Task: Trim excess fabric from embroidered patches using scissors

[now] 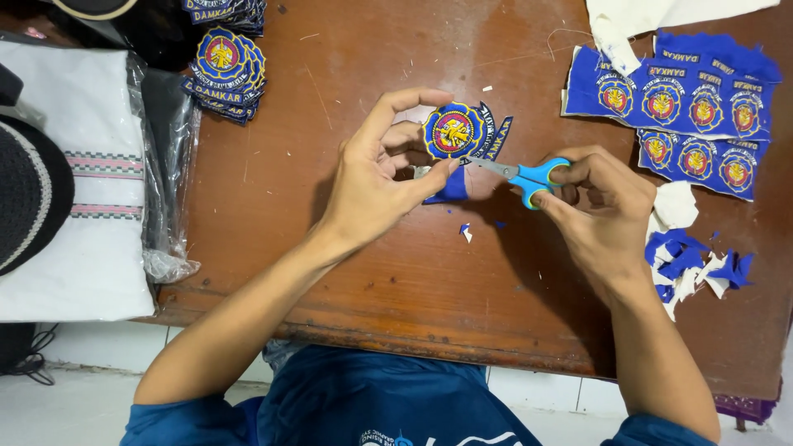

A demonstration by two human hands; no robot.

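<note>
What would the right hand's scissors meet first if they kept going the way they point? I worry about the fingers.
The scissors in the right hand point left: first the embroidered patch, then probably the left hand thumb right behind it.

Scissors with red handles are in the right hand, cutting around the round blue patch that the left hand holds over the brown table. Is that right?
Not quite: the head view shows the scissors with blue handles, not red. The rest stands: the right hand works them at the edge of the round blue patch, which the left hand holds over the brown table.
</note>
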